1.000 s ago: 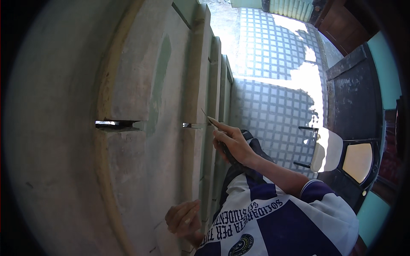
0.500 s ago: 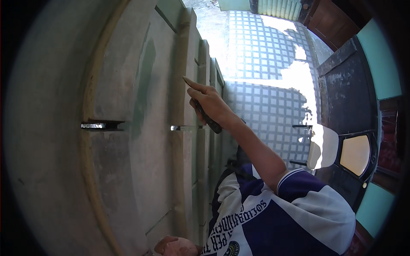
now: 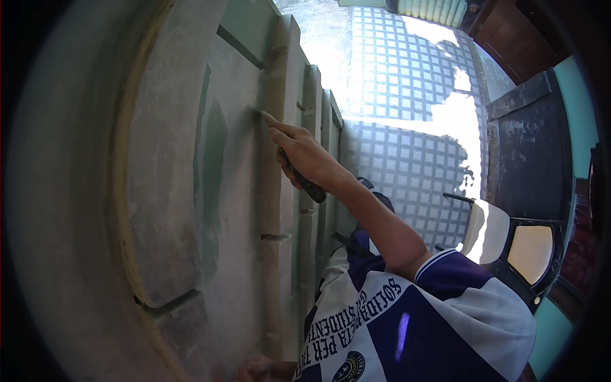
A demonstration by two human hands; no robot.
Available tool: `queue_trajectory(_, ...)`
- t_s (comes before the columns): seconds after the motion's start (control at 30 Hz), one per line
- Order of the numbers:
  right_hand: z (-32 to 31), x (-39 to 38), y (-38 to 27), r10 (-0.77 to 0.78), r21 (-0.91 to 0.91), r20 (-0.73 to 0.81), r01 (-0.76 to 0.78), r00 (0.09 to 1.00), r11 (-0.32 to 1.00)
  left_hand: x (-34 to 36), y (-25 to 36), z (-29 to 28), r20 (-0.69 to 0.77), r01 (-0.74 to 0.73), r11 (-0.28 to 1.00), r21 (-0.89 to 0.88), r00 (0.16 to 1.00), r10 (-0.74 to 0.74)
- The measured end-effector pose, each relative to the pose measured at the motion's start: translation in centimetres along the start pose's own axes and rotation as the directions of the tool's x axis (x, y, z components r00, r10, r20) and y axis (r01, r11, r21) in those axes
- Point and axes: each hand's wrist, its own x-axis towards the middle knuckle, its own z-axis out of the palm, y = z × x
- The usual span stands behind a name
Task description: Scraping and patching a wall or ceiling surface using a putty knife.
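Observation:
My right hand (image 3: 299, 149) is closed round a slim tool with a dark handle (image 3: 312, 190). Its far end is mostly covered by my fingers, so its exact kind is unclear. The fingertips lie against or just over a pale panelled surface (image 3: 235, 216), close to a raised ledge (image 3: 279, 184). A bare green patch (image 3: 213, 159) shows through the whitish coat left of the hand. My left hand (image 3: 256, 368) is low at the bottom edge, beside the panelled surface; it is dim and blurred, and its fingers cannot be made out.
More raised ledges (image 3: 310, 95) run along the panelled surface, with a dark joint (image 3: 172, 304) at lower left. Beyond my right arm are a tiled floor (image 3: 401, 146) in patchy sunlight, a pale-seated chair (image 3: 489, 232) and a dark door-like panel (image 3: 531, 146).
My right hand has shifted slightly left, bringing its fingertips off the ledge onto the panel beside it. The view has moved: the joint and green patch appear lower. My left hand sits slightly lower.

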Motion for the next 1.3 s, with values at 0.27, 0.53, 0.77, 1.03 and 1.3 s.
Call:
queue_trajectory(0.27,1.6,-0.2,-2.3,0.056,-0.143,-0.051,-0.063,0.997,0.988,3.6,-0.2,4.7,-0.218,-0.449,0.882,-0.143,0.883,0.415)
queue_trajectory(0.53,2.1,4.5,-0.8,-0.192,-0.24,-0.276,0.126,0.942,0.963,3.8,-1.7,5.7,-0.29,-0.718,0.627,-0.302,0.696,0.657)
queue_trajectory(0.77,2.0,1.3,-1.9,-0.025,-0.176,-0.185,-0.008,0.982,0.984,2.6,-3.3,6.1,-0.333,-0.772,0.581,-0.258,0.635,0.697)
queue_trajectory(1.03,0.6,4.1,-2.4,-0.105,-0.225,-0.228,0.053,0.968,0.973,4.6,0.8,6.3,-0.328,-0.654,0.714,-0.25,0.751,0.573)
queue_trajectory(1.3,0.2,4.5,-2.7,-0.091,-0.208,-0.185,0.052,0.978,0.977,3.1,1.4,5.4,-0.237,-0.537,0.811,-0.231,0.84,0.488)
